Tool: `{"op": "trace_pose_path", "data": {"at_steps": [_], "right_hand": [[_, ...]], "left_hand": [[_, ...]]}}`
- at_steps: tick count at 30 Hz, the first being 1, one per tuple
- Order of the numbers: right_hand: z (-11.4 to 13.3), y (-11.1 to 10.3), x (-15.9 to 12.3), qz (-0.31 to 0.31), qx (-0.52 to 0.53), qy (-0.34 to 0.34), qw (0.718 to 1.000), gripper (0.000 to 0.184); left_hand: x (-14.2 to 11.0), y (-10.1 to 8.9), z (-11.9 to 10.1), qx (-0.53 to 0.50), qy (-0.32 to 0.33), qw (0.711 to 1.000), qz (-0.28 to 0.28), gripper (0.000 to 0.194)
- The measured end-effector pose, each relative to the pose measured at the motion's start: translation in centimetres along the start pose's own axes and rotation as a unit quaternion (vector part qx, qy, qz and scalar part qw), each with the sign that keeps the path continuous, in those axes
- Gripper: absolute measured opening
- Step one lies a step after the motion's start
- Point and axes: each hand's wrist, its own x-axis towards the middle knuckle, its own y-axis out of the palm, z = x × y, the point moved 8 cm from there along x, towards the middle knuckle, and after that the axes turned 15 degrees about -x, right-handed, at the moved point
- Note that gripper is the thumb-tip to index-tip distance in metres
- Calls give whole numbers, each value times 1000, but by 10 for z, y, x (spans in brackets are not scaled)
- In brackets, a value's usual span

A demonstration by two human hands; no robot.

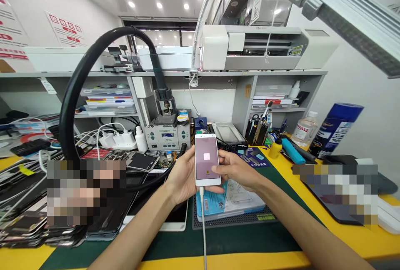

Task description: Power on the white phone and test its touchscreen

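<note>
White phone point(206, 166) held up between hands, screen lit, above blue-and-white packet point(243, 199). Judged light, stiff, smooth and slippery; glass likely fragile. Best hold: long side edges, clear of screen. White cable point(203, 220) at bottom edge; socket probably weak point, sideways strain inadvisable. Left hand point(184, 178) grasping phone along left edge, fingers behind. Right hand point(239, 170) at right edge, thumb at lower screen; pinching or merely touching, cannot tell. Packet lies on dark perforated mat point(208, 223), green mat point(259, 241) beneath.

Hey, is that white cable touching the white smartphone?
Touching. The head view shows the upper end of the white cable meeting the bottom edge of the white smartphone, with no gap visible.
</note>
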Motion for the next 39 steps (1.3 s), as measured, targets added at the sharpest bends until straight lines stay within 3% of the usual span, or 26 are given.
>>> {"op": "trace_pose_path", "data": {"at_steps": [5,15,28,39], "right_hand": [[-2,0,1,-1,2,5,1000,47],[18,1,-5,16,21,-77,997,62],[15,-1,-5,7,34,-77,996,63],[18,1,-6,12,7,-75,997,66]], "left_hand": [[2,-4,3,-6,35,999,-31,54],[-1,1,6,-2,85,996,-38,51],[-3,4,7,-1,90,995,-46,48],[0,5,9,-1,72,997,-3,54]]}}
